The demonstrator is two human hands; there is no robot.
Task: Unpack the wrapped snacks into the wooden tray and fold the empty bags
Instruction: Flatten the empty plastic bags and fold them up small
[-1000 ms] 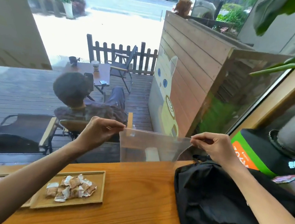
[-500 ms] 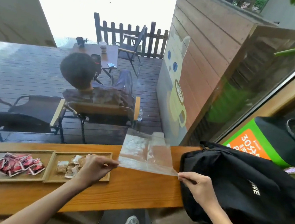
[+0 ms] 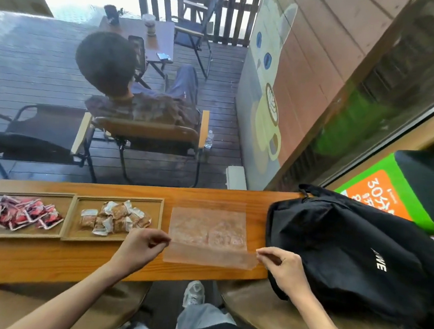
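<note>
Currently I see the clear bag (image 3: 207,233) flat on the wooden counter (image 3: 71,259), between the snack tray (image 3: 67,215) and a black backpack (image 3: 355,252). Left hand (image 3: 141,247) pinches its near-left corner, right hand (image 3: 283,266) pinches its near-right corner.

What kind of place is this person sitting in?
Probably a café: a wooden counter faces a window onto a deck with folding chairs, and a painted cat holding a latte cup decorates the wall outside.
</note>
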